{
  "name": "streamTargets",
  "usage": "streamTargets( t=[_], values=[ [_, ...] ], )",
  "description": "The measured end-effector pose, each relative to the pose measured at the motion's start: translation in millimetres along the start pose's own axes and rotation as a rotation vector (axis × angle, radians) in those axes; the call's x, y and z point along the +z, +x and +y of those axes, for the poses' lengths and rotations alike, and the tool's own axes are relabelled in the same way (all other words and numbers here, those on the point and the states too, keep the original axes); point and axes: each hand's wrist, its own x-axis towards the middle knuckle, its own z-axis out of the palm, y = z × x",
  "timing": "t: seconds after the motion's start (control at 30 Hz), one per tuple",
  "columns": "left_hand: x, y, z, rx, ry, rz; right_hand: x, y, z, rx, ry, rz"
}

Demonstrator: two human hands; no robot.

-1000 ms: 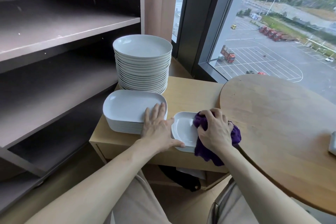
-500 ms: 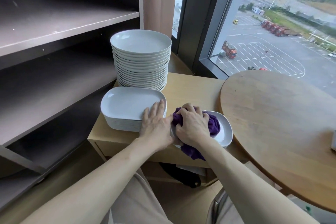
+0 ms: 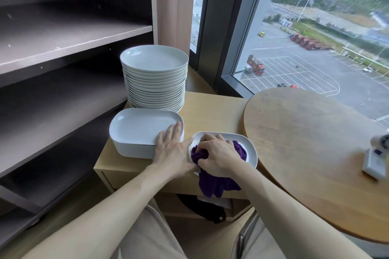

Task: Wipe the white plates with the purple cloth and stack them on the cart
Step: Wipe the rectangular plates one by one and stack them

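A small white rectangular plate (image 3: 249,149) lies on the light wooden cart (image 3: 208,109), near its front edge. My right hand (image 3: 216,156) grips the purple cloth (image 3: 216,183) and presses it onto the plate's left part; the cloth hangs over the cart's front. My left hand (image 3: 170,151) lies flat with straight fingers on a stack of white rectangular plates (image 3: 139,128), its thumb reaching to the small plate's left rim. Behind stands a tall stack of round white plates (image 3: 154,78).
A round wooden table (image 3: 315,149) overlaps the cart on the right, with a small white device (image 3: 376,157) near its right edge. Dark shelves (image 3: 63,44) rise on the left. A window is behind. A black item (image 3: 202,208) sits in the cart's lower opening.
My right hand has dragged the purple cloth from the plate's right side to its left, uncovering the right half. My left hand stays on the rectangular stack.
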Motion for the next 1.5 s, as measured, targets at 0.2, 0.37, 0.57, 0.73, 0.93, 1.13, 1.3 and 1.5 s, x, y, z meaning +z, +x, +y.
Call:
streamTargets(
  t=[0.2, 0.37, 0.57, 0.73, 0.93, 1.13, 1.3, 1.5],
  values=[
    [-1.7, 0.0, 0.1, -0.015, 0.008, -0.025, -7.9, -19.4, 26.7, 0.045, -0.036, -0.003],
    [-0.8, 0.2, 0.4, -0.017, 0.001, -0.007, -10.1, -23.1, 55.4, 0.195, -0.109, 0.146],
    [2.6, 2.6, 0.5, -0.02, -0.011, -0.026, 4.2, 9.1, 49.3, 0.352, -0.172, 0.293],
    [3.9, 4.4, 0.1, -0.024, -0.005, -0.045, 15.7, 27.7, 32.0, 0.334, -0.218, 0.314],
    [5.5, 5.2, 0.9, -0.027, -0.008, -0.045, 20.2, 33.6, 8.6, 0.248, -0.221, 0.291],
    [5.3, 5.2, -0.1, 0.001, 0.002, -0.002, 18.3, 26.6, -13.3, 0.096, -0.103, 0.181],
    [5.7, 4.6, 0.1, -0.003, -0.006, -0.002, 17.8, 14.2, -7.9, 0.062, -0.108, 0.138],
    [3.4, 5.0, -0.5, -0.001, 0.041, -0.021, 24.5, 1.6, -1.8, 0.099, -0.086, 0.205]
  ],
)
